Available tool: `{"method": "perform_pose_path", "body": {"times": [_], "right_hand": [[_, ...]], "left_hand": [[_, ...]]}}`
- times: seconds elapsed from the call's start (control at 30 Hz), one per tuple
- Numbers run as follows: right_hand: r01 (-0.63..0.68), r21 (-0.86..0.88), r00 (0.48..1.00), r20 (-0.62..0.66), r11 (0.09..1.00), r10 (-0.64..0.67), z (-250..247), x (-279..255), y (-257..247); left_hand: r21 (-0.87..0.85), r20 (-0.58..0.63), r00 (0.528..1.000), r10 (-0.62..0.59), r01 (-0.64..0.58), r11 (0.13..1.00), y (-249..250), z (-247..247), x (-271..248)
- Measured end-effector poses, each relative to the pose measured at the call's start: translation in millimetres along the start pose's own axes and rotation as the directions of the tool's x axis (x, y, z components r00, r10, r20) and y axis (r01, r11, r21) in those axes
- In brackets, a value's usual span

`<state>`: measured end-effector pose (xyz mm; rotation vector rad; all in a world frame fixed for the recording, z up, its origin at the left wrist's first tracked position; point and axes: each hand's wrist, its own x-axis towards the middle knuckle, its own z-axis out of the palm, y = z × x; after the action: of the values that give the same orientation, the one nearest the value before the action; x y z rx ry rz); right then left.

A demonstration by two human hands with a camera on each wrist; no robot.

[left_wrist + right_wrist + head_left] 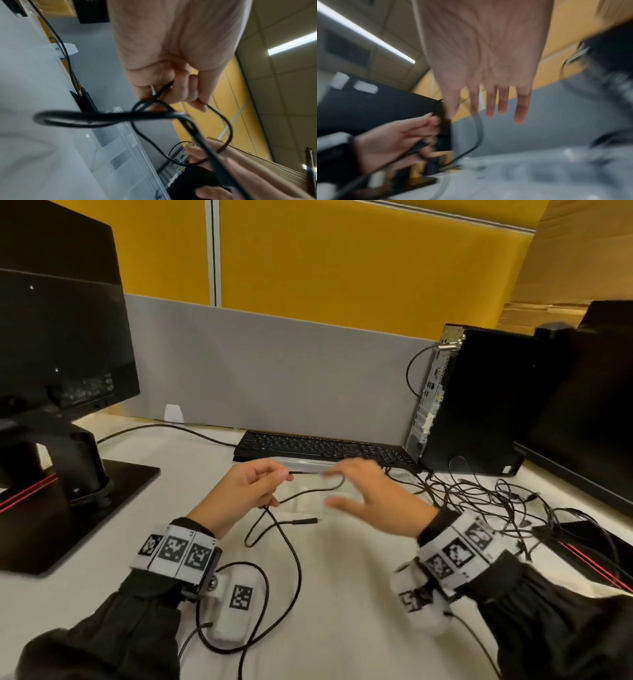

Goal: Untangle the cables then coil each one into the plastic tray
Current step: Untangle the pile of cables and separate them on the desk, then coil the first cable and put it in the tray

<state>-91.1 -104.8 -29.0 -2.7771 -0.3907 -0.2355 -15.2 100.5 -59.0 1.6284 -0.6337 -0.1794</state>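
Your left hand (241, 493) is raised above the desk with its fingers curled, pinching a thin black cable (310, 490) between thumb and fingertips; the left wrist view shows the same cable passing through your curled fingers (180, 92) and crossing over itself in a loop just below them. Your right hand (371, 496) hangs beside it, blurred, with the fingers spread and straight, and the right wrist view shows nothing gripped in it; the loop curves close by its fingertips, and you cannot tell whether they touch it. From your left hand the cable drops to the white desk (342, 594), where its plug end (306, 521) lies free near you. The clear plastic tray (308, 501) sits just beyond your hands, in front of the keyboard (322, 446). The tangle of other black cables (486, 494) lies to the right of the tray, near the computer tower (479, 398).
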Motion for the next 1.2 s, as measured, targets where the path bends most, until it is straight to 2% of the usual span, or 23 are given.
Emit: {"method": "perform_pose_path", "body": {"times": [0.03, 0.1, 0.2, 0.23, 0.27, 0.3, 0.37, 0.4, 0.47, 0.53, 0.63, 0.7, 0.77, 0.8, 0.83, 0.87, 0.93, 1.0, 1.03, 1.07, 1.13, 1.2], "right_hand": [[0.041, 0.057, 0.996, 0.071, 0.998, -0.045, 5, 3, -13], [-0.004, 0.310, 0.994, 0.102, 0.951, -0.029, 2, 5, -26], [-0.092, 0.688, 0.995, 0.032, 0.719, 0.097, -12, 2, -24], [-0.095, 0.755, 0.990, 0.006, 0.649, 0.137, -16, 0, -19], [-0.102, 0.781, 0.984, -0.013, 0.616, 0.179, -20, -1, -15], [-0.121, 0.757, 0.974, -0.034, 0.643, 0.223, -22, -1, -10], [-0.158, 0.563, 0.960, -0.105, 0.811, 0.260, -26, -2, -2], [-0.157, 0.408, 0.961, -0.147, 0.900, 0.234, -28, -4, 0], [-0.123, 0.152, 0.969, -0.194, 0.981, 0.151, -34, -9, 5], [-0.128, 0.045, 0.970, -0.204, 0.991, 0.134, -43, -14, 9], [-0.150, -0.009, 0.960, -0.240, 0.989, 0.143, -55, -19, 13], [-0.181, 0.131, 0.945, -0.252, 0.975, 0.209, -60, -22, 14], [-0.188, 0.456, 0.938, -0.180, 0.870, 0.297, -65, -28, 11], [-0.175, 0.538, 0.942, -0.153, 0.824, 0.300, -67, -31, 9], [-0.173, 0.532, 0.941, -0.159, 0.829, 0.298, -69, -32, 8], [-0.171, 0.438, 0.936, -0.208, 0.883, 0.284, -70, -33, 9], [-0.159, 0.102, 0.909, -0.373, 0.982, 0.186, -72, -33, 9], [-0.202, -0.173, 0.865, -0.493, 0.964, 0.093, -77, -38, 14], [-0.239, -0.229, 0.844, -0.530, 0.944, 0.085, -80, -42, 20], [-0.289, -0.220, 0.824, -0.553, 0.932, 0.125, -83, -45, 29], [-0.366, -0.090, 0.793, -0.552, 0.926, 0.259, -89, -53, 52], [-0.474, -0.050, 0.737, -0.570, 0.879, 0.364, -94, -64, 73]], "left_hand": [[-0.018, -0.005, 1.000, 0.010, -0.010, 1.000, 1, 0, 0], [-0.013, -0.025, 0.999, 0.035, -0.035, 0.999, 0, -3, 0], [0.017, -0.094, 0.995, 0.032, -0.030, 0.999, -1, -11, 2], [0.013, -0.091, 0.996, 0.021, -0.019, 1.000, -1, -12, 3], [0.011, -0.069, 0.998, 0.010, -0.009, 1.000, -1, -11, 3], [0.016, -0.041, 0.999, 0.002, -0.001, 1.000, -2, -10, 3], [0.028, 0.003, 1.000, -0.007, 0.007, 1.000, -1, -7, 2], [0.040, 0.012, 1.000, -0.012, 0.012, 0.999, 0, -6, 1], [0.077, 0.015, 1.000, -0.022, 0.021, 0.997, 3, -8, 0], [0.094, 0.043, 0.999, -0.027, 0.023, 0.995, 7, -8, -2], [0.094, 0.103, 0.994, -0.023, 0.014, 0.995, 12, -5, -5], [0.094, 0.100, 0.995, -0.010, 0.001, 0.996, 15, -6, -6], [0.030, 0.099, 0.995, 0.009, -0.012, 0.999, 21, -9, -8], [-0.014, 0.103, 0.995, 0.015, -0.013, 1.000, 24, -11, -9], [-0.044, 0.110, 0.994, 0.016, -0.011, 0.999, 25, -13, -9], [-0.061, 0.120, 0.993, 0.019, -0.012, 0.998, 26, -13, -10], [-0.080, 0.134, 0.990, 0.030, -0.019, 0.997, 26, -14, -10], [-0.116, 0.104, 0.994, 0.032, -0.020, 0.993, 27, -16, -10], [-0.128, 0.066, 0.997, 0.027, -0.018, 0.992, 28, -19, -10], [-0.138, 0.021, 1.000, 0.012, -0.009, 0.990, 28, -24, -10], [-0.131, -0.060, 0.998, -0.018, 0.010, 0.991, 27, -34, -9], [-0.035, -0.123, 0.992, -0.038, 0.034, 0.999, 21, -43, -6]]}}
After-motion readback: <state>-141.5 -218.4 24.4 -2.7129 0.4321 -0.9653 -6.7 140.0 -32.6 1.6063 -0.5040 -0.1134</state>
